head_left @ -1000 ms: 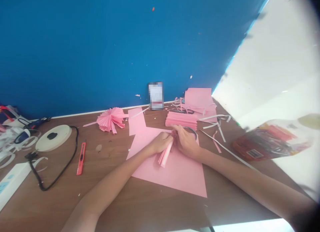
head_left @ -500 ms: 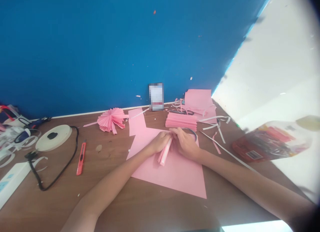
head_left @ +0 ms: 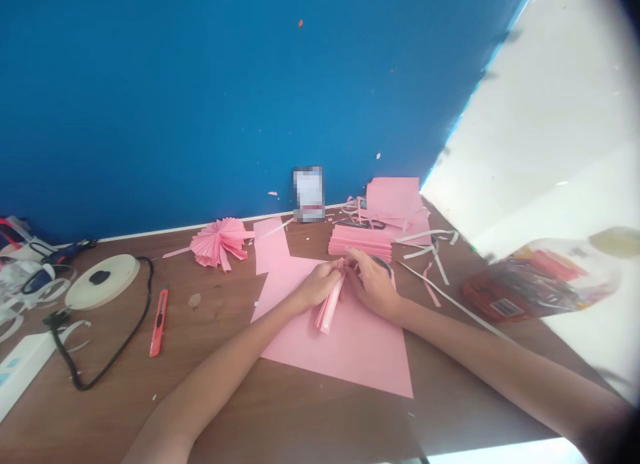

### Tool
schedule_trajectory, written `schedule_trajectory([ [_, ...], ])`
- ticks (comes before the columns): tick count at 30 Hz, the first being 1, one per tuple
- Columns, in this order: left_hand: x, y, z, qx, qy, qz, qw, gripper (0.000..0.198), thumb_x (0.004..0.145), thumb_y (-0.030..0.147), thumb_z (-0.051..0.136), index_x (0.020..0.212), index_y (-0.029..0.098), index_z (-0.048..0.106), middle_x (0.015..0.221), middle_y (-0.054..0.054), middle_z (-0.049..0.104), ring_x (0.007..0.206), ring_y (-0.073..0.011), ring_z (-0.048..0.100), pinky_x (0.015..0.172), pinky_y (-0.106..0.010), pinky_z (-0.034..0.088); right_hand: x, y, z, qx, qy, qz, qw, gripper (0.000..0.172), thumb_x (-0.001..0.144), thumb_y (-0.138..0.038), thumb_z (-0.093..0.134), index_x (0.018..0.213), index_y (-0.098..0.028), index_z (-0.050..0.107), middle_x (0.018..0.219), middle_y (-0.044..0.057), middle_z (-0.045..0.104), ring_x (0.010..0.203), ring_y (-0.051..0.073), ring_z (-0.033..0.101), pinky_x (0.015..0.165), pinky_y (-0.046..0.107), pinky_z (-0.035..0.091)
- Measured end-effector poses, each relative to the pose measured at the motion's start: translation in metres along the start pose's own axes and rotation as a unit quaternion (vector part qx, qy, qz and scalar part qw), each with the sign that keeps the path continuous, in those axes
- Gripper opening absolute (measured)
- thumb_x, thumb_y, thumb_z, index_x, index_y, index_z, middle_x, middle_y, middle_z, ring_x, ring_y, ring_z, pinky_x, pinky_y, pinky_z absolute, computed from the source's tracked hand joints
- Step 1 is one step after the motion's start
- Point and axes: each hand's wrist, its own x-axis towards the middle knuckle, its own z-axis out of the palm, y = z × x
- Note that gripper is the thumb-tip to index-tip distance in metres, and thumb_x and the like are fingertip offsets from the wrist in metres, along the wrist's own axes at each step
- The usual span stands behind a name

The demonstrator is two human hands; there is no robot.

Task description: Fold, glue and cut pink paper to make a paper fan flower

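The right hand (head_left: 374,289) is arching its fingers higher than half a second ago in the head view, baring more of the folded paper's (head_left: 330,307) far end; the pleats seem still to be getting worked. The left hand (head_left: 319,284) is pinching that paper above the pink sheet (head_left: 363,354); whether the right is gripping, I cannot tell.

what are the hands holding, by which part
Pleated pink paper, near its far end, in the left hand; whether the right hand grips is unclear.
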Motion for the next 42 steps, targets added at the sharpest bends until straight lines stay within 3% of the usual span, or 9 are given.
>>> schedule_trajectory([
  [8,-0.001,-0.005,-0.002,0.028,0.002,-0.001,1.000,0.031,0.090,0.039,0.036,0.086,0.013,0.054,0.064,-0.004,0.060,0.056,-0.0137,0.059,0.053,-0.024,0.045,-0.001,0.002,0.002,-0.020,-0.039,-0.022,0.999,0.042,0.087,-0.008,0.034,0.127,-0.018,0.036,0.090,0.007,0.057,0.081,0.020,0.056,0.068,0.032,0.047],
  [16,0.002,-0.012,-0.001,0.033,-0.005,-0.015,0.999,0.048,0.090,0.051,0.027,0.075,0.013,0.053,0.059,-0.004,0.058,0.043,-0.0126,0.054,0.042,-0.024,0.041,-0.003,0.003,0.004,-0.023,-0.050,-0.066,0.996,0.047,0.075,-0.002,0.039,0.120,-0.017,0.039,0.092,0.008,0.051,0.085,0.022,0.053,0.065,0.032,0.045],
  [24,0.007,-0.010,-0.006,-0.009,0.004,0.021,1.000,0.045,0.090,0.047,0.029,0.072,0.013,0.053,0.057,-0.004,0.058,0.043,-0.0128,0.054,0.042,-0.023,0.041,-0.004,0.003,0.001,-0.011,-0.063,-0.094,0.993,0.043,0.070,0.002,0.038,0.108,-0.018,0.042,0.090,0.007,0.050,0.082,0.021,0.052,0.066,0.031,0.044],
  [27,0.008,-0.008,-0.006,-0.042,0.023,0.027,0.998,0.045,0.090,0.047,0.029,0.073,0.013,0.053,0.056,-0.004,0.058,0.045,-0.0134,0.055,0.044,-0.024,0.043,-0.004,0.002,0.001,-0.011,-0.051,-0.091,0.994,0.038,0.076,0.000,0.037,0.109,-0.019,0.043,0.086,0.006,0.051,0.078,0.020,0.052,0.065,0.031,0.044],
  [32,0.005,-0.005,-0.003,-0.034,0.019,0.017,0.999,0.047,0.090,0.051,0.030,0.082,0.013,0.056,0.057,-0.004,0.059,0.044,-0.0135,0.053,0.042,-0.025,0.042,0.001,-0.002,-0.003,0.009,-0.011,-0.010,1.000,0.026,0.090,-0.013,0.040,0.115,-0.021,0.044,0.092,0.006,0.058,0.079,0.018,0.057,0.069,0.029,0.046],
  [42,-0.001,-0.003,-0.002,-0.004,0.007,0.029,1.000,0.036,0.090,0.034,0.030,0.083,0.012,0.057,0.066,-0.005,0.060,0.052,-0.0124,0.055,0.049,-0.023,0.044,0.001,-0.002,-0.002,-0.006,-0.004,0.001,1.000,0.024,0.092,-0.017,0.041,0.114,-0.022,0.045,0.091,0.005,0.062,0.080,0.017,0.059,0.071,0.030,0.047],
])
